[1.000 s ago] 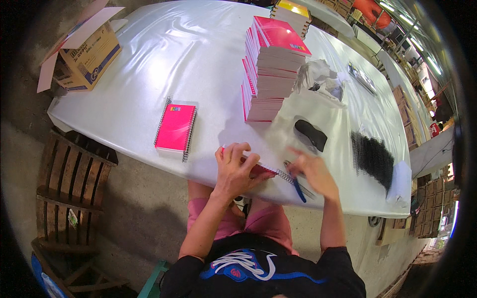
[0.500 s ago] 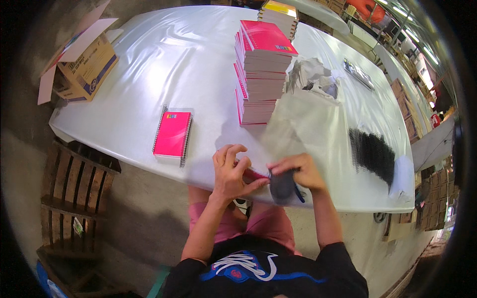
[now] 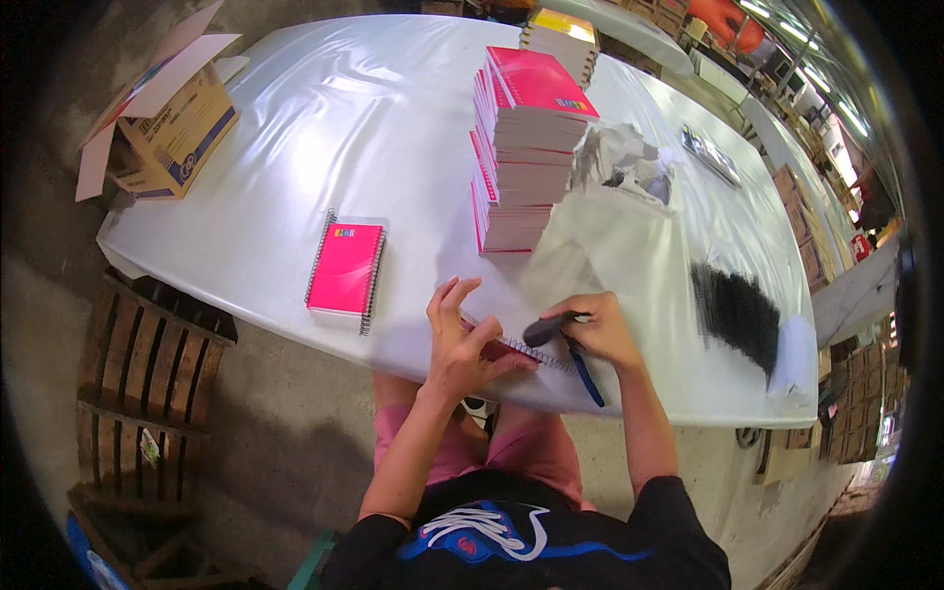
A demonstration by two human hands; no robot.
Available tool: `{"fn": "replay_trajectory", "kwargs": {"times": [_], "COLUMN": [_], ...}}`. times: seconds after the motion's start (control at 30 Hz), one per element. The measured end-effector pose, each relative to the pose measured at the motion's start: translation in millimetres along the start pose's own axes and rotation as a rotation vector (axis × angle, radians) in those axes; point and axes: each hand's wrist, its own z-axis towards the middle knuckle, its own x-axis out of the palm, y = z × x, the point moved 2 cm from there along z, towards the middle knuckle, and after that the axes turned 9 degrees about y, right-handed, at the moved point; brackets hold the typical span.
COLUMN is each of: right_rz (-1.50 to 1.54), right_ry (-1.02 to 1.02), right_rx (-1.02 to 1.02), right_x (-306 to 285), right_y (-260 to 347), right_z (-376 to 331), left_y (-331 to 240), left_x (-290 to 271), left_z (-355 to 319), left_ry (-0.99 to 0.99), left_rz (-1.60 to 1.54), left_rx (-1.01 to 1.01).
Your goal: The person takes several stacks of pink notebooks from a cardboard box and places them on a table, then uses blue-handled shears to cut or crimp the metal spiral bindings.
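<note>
My left hand [image 3: 460,346] grips a small red notebook [image 3: 519,351] at the table's near edge, fingers and thumb closed around it. A dark wire coil [image 3: 559,364] runs along the notebook's edge and extends past it to the right. In my right hand [image 3: 602,330] is a black tool with a rounded end and a blue handle [image 3: 543,332]; its rounded end is over the coil. The blue part slants down beside the coil. Left of my hands lies another red notebook [image 3: 344,268], with dark coils along both its long sides.
A tall stack of red notebooks or page blocks [image 3: 536,128] stands beyond my hands, with a yellow-topped stack [image 3: 560,37] behind. Crumpled wrapping [image 3: 629,167] and a pile of black coils [image 3: 736,313] are at right. An open carton [image 3: 177,143] sits far left.
My right hand has turned the tool, so its rounded end now points left over the coil. More of the coil shows. The left hand keeps its hold on the notebook.
</note>
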Motion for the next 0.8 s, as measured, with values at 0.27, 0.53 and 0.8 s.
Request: {"fn": "replay_trajectory", "kwargs": {"times": [0.27,0.53,0.8], "right_rz": [0.322,0.184,-0.11], "right_ry": [-0.043,-0.05,-0.034], "right_rx": [-0.096,-0.102,0.076], "right_x": [13,22,29], "right_y": [10,11,17], "right_z": [6,8,29], "left_y": [19,27,40], "left_x": [8,12,20], "left_z": [-10,-12,-13], "left_ry": [0.109,0.073,0.122], "left_rz": [-0.221,-0.475,-0.635], "left_rx": [-0.175,-0.369,-0.513]}}
